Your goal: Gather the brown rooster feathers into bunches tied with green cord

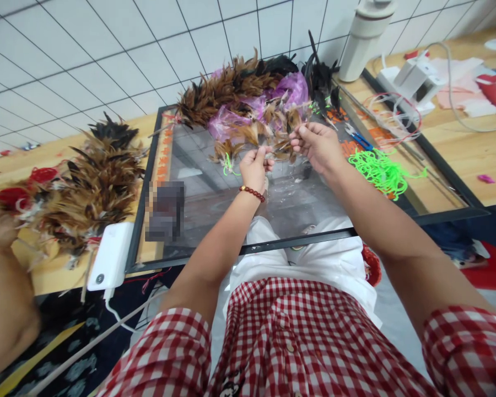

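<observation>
Both my hands are over the middle of a black-framed glass panel (297,193). My left hand (256,165), with a bead bracelet at the wrist, is closed in a pinch. My right hand (316,144) pinches too, a short way to the right. Something thin shows between the fingertips, too small to name. Brown feathers (248,133) lie loose just beyond, partly over a purple plastic bag (293,91). By the left fingers is a small feather bunch (226,150) with green cord. A pile of bright green cord (380,172) lies right of my right forearm.
Blue-handled snips (359,138) lie above the green cord. Feather garlands (223,91) run along the back, with another feather bundle (95,187) at left. A white power bank (109,256) is by the frame. A tumbler (364,41) stands back right. Another person's arm (6,298) is at left.
</observation>
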Motion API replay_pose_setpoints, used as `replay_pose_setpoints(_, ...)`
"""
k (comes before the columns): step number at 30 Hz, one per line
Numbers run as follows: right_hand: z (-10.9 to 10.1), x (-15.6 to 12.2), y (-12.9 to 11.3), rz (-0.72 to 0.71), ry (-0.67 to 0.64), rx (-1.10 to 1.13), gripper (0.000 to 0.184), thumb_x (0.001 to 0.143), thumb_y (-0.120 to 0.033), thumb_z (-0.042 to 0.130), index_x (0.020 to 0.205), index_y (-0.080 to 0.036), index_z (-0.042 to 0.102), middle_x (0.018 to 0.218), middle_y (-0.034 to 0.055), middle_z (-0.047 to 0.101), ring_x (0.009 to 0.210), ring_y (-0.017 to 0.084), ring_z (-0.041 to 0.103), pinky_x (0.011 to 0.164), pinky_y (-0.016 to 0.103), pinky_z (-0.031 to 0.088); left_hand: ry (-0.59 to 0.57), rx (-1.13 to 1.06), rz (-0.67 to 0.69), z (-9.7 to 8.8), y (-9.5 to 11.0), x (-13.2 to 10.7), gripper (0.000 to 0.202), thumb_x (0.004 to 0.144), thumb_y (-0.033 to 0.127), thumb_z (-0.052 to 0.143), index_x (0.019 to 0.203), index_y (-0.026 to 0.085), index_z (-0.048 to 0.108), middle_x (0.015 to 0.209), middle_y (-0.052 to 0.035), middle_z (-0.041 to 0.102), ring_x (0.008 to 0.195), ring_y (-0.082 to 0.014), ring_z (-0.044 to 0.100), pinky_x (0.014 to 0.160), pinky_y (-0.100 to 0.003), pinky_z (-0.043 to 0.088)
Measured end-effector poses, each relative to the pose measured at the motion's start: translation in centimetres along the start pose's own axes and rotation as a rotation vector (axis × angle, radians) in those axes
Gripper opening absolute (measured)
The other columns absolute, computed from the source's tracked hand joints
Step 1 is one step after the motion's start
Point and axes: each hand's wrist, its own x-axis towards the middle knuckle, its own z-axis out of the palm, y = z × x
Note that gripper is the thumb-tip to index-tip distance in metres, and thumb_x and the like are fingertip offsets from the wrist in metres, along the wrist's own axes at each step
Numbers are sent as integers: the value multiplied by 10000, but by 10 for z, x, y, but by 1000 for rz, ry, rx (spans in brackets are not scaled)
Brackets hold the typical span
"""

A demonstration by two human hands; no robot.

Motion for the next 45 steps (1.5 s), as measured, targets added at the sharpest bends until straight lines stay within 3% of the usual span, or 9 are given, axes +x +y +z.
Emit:
replay_pose_setpoints(5, 5, -6, -5, 24, -51, 26, 370, 817, -561, 815, 841, -234, 645, 818, 1, 748, 739, 120, 727, 645, 242, 632, -139, 18, -61, 3, 1, -8, 229, 912, 331, 731, 785, 168, 631, 772, 10, 735, 549, -32, 610, 554, -157, 491)
replay_pose_setpoints(11, 9, -9, 6, -71, -61, -84, 317, 834, -530, 807, 825, -254, 652, 790, 10, 726, 768, 172, 734, 695, 334, 658, -60, 35, -53, 3, -1, -6, 226, 889, 362, 756, 813, 169, 668, 817, -3, 751, 538, -36, 617, 561, -178, 518)
replay_pose_setpoints(18, 15, -10, 12, -110, -34, -116, 324, 843, -549, 786, 829, -256, 648, 771, 5, 704, 794, 181, 735, 739, 358, 664, -115, 113, -66, 5, -5, -4, 219, 896, 305, 746, 773, 147, 659, 774, -13, 740, 513, -49, 615, 547, -191, 524)
replay_pose_setpoints(25, 18, -14, 10, -138, -55, -111, 430, 778, -663, 798, 827, -260, 656, 746, -4, 690, 765, 172, 730, 740, 354, 665, -188, 253, -27, 6, -6, -7, 292, 920, 211, 691, 651, 150, 595, 578, 40, 611, 453, -30, 535, 474, -155, 433)
replay_pose_setpoints(28, 11, -8, 13, -184, -21, -106, 461, 782, -703, 771, 862, -260, 669, 789, 8, 705, 803, 185, 742, 755, 362, 658, -141, 219, -34, 5, -5, -4, 244, 921, 222, 697, 698, 160, 618, 579, 49, 593, 441, -31, 513, 453, -163, 390)
replay_pose_setpoints(33, -15, 14, 27, -248, 96, -189, 469, 830, -708, 717, 910, -247, 670, 843, 30, 709, 885, 220, 746, 721, 360, 611, -28, 29, -26, 2, 0, -1, 257, 910, 415, 728, 835, 185, 640, 612, 65, 599, 466, -24, 525, 456, -147, 377)
replay_pose_setpoints(39, -19, 10, 10, -92, -4, -189, 381, 847, -584, 773, 868, -216, 678, 840, 25, 724, 654, 111, 657, 525, 226, 490, -29, -17, -29, 2, 1, -3, 290, 924, 435, 707, 824, 177, 619, 592, 73, 590, 451, -18, 502, 450, -142, 351)
replay_pose_setpoints(45, -6, -6, -7, -14, -115, -214, 284, 838, -454, 823, 802, -202, 696, 694, -2, 699, 508, 77, 545, 458, 220, 434, -1, -16, -41, 4, 1, -2, 282, 908, 429, 729, 830, 174, 636, 663, 51, 651, 476, -15, 525, 475, -140, 379)
